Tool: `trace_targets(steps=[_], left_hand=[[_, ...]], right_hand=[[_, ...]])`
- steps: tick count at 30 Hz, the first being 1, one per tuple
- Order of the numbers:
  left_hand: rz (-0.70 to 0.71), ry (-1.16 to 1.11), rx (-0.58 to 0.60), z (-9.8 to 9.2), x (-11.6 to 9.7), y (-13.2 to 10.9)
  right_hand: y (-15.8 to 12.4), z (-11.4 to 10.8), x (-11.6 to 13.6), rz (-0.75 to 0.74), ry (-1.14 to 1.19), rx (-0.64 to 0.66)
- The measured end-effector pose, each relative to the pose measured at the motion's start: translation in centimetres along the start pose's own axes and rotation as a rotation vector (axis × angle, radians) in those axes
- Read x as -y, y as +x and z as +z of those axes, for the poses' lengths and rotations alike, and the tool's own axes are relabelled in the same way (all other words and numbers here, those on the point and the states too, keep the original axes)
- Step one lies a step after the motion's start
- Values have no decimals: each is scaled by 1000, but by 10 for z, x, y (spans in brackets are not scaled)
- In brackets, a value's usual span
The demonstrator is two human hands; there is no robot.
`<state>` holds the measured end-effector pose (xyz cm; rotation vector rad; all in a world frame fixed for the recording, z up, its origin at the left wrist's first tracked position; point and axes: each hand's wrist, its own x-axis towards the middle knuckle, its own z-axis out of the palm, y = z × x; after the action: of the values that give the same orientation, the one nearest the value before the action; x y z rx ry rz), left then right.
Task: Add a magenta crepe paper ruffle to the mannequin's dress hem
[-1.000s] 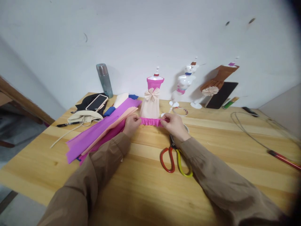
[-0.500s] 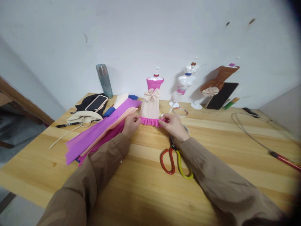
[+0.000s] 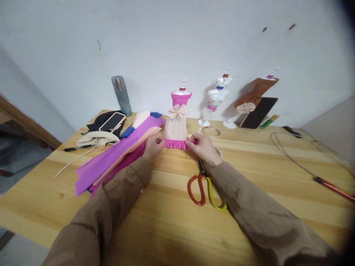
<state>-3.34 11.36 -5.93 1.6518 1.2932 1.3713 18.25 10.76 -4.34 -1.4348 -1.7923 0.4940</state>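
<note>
A small white mannequin (image 3: 181,89) stands upright in the middle, wearing a pink top (image 3: 181,99) and a pale peach skirt (image 3: 175,129) with a pleated bow (image 3: 178,111) at the waist. Along the skirt's lower edge runs a gathered pink ruffle strip (image 3: 175,144). My left hand (image 3: 153,146) pinches the strip's left end, its fingers closed. At the other end, my right hand (image 3: 204,147) is closed on the strip between thumb and fingers. Scissors with red and yellow handles (image 3: 200,189) lie beside my right wrist, their blades partly hidden.
Purple and peach paper sheets (image 3: 111,155) lie left of my left hand. Behind them are a phone (image 3: 112,122), a beige pouch (image 3: 97,138) and a bottle (image 3: 122,96). More mannequins (image 3: 217,96) and a dark tablet (image 3: 259,112) stand at the back right; a cable (image 3: 288,159) lies farther right.
The whole view has shifted slightly. Both hands keep hold of the pink ruffle strip at the skirt's lower edge, with hardly any movement.
</note>
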Motion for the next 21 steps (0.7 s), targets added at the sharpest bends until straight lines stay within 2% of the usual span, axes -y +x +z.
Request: trace_targets(steps=[21], left_hand=[[-1, 0, -4, -1, -4, 2]], right_hand=[[5, 5, -6, 9, 68, -14]])
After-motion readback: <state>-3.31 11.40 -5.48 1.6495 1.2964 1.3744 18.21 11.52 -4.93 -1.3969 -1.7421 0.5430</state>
